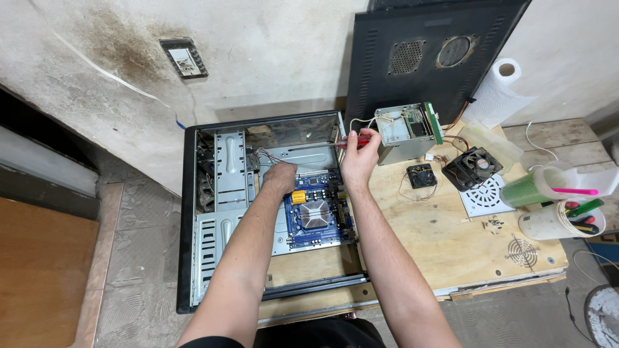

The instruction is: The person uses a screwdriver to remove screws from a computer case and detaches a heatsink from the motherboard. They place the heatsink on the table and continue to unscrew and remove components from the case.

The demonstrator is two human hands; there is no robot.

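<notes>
The open computer case [213, 212] lies flat on the tabletop [438, 238], exposing the blue motherboard [316, 216]. The left hand [280, 177] rests closed inside; the right hand [359, 156] pinches a red screwdriver [353, 141] above it.

Only one view is given, taken from a head-worn camera. The scene is looked down on steeply from above the near edge of the open computer case [258, 212], facing the wall behind it. The case is seen close, with the tabletop [445, 238] stretching to its right.
</notes>
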